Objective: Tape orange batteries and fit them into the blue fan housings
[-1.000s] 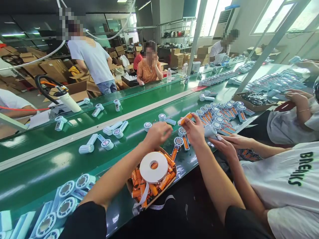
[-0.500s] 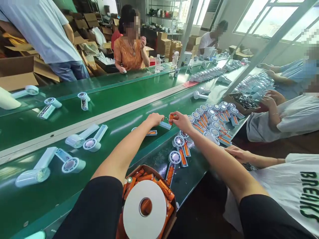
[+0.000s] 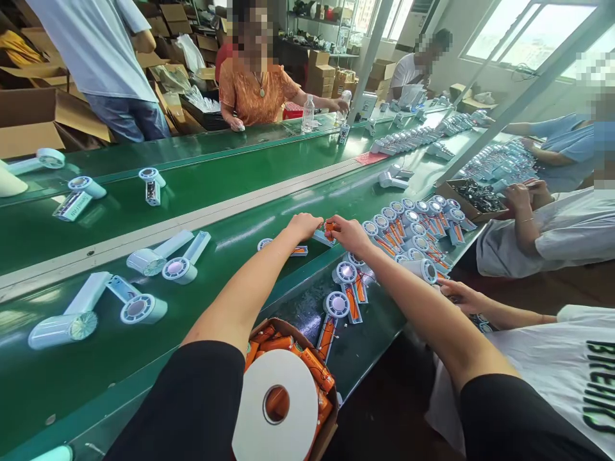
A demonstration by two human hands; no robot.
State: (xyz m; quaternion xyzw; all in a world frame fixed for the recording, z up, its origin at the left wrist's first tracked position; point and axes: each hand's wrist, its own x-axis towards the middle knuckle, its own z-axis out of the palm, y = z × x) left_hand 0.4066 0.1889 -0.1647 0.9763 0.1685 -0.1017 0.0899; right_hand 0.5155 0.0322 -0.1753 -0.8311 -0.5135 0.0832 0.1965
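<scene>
Orange battery (image 3: 329,233), pinched in the fingers of my right hand (image 3: 353,235), had just come closer to my left hand (image 3: 303,225), whose fingers' hold I could not tell, so that both were now right by the blue handle (image 3: 323,239) on the green belt (image 3: 96,362).

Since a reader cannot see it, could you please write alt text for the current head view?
A person's right hand holds an orange part over a green belt, the left hand close beside it. Light-blue fan-like devices lie around; a nearer box holds orange cylinders beneath a white roll.
</scene>
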